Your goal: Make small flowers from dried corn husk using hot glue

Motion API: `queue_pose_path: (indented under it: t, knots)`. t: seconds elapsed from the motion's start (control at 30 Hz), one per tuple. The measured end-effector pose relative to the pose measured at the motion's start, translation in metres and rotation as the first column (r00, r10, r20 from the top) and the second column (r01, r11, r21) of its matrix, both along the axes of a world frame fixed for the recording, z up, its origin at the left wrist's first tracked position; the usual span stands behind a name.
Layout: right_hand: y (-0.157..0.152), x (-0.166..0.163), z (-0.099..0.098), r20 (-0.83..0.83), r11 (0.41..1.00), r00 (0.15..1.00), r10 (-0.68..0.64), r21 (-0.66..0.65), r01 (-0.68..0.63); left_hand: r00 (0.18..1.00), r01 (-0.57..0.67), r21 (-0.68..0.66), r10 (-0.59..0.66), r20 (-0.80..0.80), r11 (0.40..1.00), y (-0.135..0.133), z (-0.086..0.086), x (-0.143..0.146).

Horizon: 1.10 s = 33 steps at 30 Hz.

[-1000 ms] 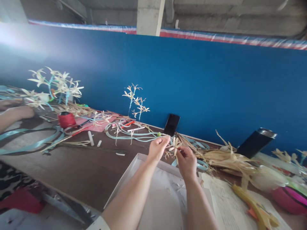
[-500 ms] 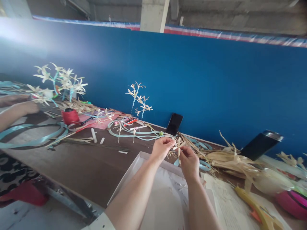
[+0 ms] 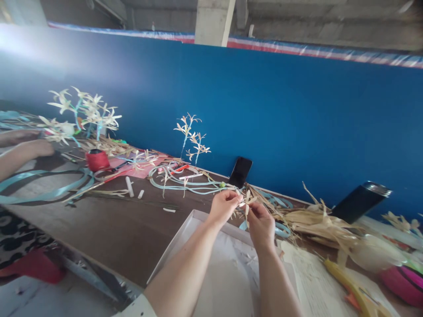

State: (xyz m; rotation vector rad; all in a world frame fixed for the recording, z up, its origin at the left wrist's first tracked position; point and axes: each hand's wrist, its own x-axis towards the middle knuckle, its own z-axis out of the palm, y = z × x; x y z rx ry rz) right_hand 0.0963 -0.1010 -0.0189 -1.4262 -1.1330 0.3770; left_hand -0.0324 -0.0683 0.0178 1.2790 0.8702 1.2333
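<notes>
Both my hands meet above the far edge of a shallow white box (image 3: 185, 237). My left hand (image 3: 224, 206) pinches the petals of a small straw flower (image 3: 246, 200), fingers closed. My right hand (image 3: 261, 223) is closed on the same flower from below. Pale blue ribbon strips (image 3: 185, 185) lie just beyond my left hand. A heap of dried husk leaves (image 3: 313, 220) lies to the right of my right hand.
A black phone (image 3: 240, 171) leans on the blue wall. A black flask (image 3: 360, 202) stands at the right. Finished straw-flower sprigs (image 3: 191, 136) and a bigger bunch (image 3: 82, 112) stand behind. A red thread spool (image 3: 97, 160) sits left; another person's arm (image 3: 23, 152) reaches in there.
My hands have drawn closer together on the straw flower and shifted slightly right. The view has tilted a little; the rest is unmoved.
</notes>
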Motion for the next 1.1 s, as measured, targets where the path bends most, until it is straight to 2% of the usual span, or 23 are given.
queue_pose_path:
  t: [0.3,0.47,0.67,0.9,1.1]
  knots:
    - [0.0,0.0,0.002,0.022,0.999,1.0,-0.002,0.049,0.001,0.999,0.031,-0.01,-0.031,-0.027,0.999,-0.002,0.001,0.001]
    - [-0.001,-0.004,0.006,0.032,0.996,0.999,-0.026,0.089,0.023,1.0,-0.009,-0.065,0.008,-0.012,0.998,0.0,0.0,0.003]
    - [-0.002,-0.004,0.005,0.105,0.996,0.993,-0.062,0.076,0.054,0.998,-0.057,-0.155,0.056,-0.005,0.986,-0.001,-0.001,0.006]
    - [-0.002,-0.008,0.008,0.109,0.993,0.99,-0.09,0.084,0.081,0.997,-0.079,-0.158,0.081,0.008,0.984,-0.002,-0.003,0.008]
    - [0.001,-0.004,0.002,0.161,0.991,0.98,-0.116,0.077,0.105,0.992,-0.123,-0.16,0.124,-0.006,0.979,0.0,-0.006,0.011]
